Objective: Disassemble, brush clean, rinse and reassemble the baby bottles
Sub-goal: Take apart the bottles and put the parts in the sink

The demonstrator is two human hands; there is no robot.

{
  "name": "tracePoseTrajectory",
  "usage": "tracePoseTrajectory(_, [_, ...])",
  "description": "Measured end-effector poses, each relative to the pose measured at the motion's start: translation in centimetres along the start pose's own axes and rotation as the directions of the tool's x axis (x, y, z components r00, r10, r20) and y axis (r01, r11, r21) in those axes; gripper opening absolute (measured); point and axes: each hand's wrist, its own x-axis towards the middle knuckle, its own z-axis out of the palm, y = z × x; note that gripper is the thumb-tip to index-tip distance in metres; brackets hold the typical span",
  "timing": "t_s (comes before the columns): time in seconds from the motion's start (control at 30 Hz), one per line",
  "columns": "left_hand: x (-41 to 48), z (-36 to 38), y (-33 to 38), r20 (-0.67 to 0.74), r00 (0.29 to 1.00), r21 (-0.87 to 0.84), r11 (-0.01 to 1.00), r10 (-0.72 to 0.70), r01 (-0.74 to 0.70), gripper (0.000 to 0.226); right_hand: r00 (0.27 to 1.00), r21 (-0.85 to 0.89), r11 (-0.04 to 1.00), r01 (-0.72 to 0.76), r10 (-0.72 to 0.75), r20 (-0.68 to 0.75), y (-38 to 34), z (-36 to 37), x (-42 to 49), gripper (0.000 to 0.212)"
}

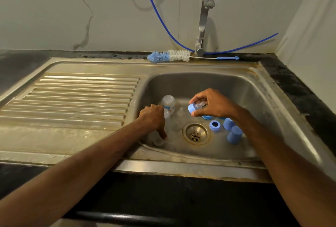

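Note:
My left hand [153,119] reaches down into the sink basin [254,103] and grips a clear bottle [160,140] that lies at the basin's left. Another clear bottle [168,102] with a blue print rests just behind that hand. My right hand [212,104] holds a blue screw ring with its clear nipple [195,108] above the basin floor. A loose clear nipple [179,120] stands left of the drain [196,134]. A blue ring [215,125] and two blue caps [234,135] lie right of the drain.
A blue and white bottle brush [171,56] lies on the sink's back rim beside the tap [203,25]. A blue hose [163,23] hangs along the wall. The ribbed draining board [72,97] stretches to the left. Dark counter borders the sink.

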Motion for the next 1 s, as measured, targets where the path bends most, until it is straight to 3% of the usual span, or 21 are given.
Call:
tracePoseTrajectory(0.53, [-0.8, 0.0, 0.0, 0.008, 1.000, 0.047, 0.999, 0.013, -0.013, 0.093, 0.999, -0.001, 1.000, -0.016, 0.016, 0.041, -0.1, 0.0, -0.1, 0.040])
tracePoseTrajectory(0.8, [-1.6, -1.4, 0.6, -0.135, 0.990, 0.102, 0.994, 0.040, -0.026, 0.093, 0.999, 0.006, 1.000, -0.022, 0.022, 0.041, -0.6, 0.0, -0.3, 0.041])
tracePoseTrajectory(1.0, [-1.4, -4.1, 3.2, -0.360, 0.911, 0.216, 0.968, 0.201, -0.128, 0.088, 0.999, 0.332, 0.942, -0.045, 0.045, 0.007, -1.6, -0.4, -0.7, 0.039])
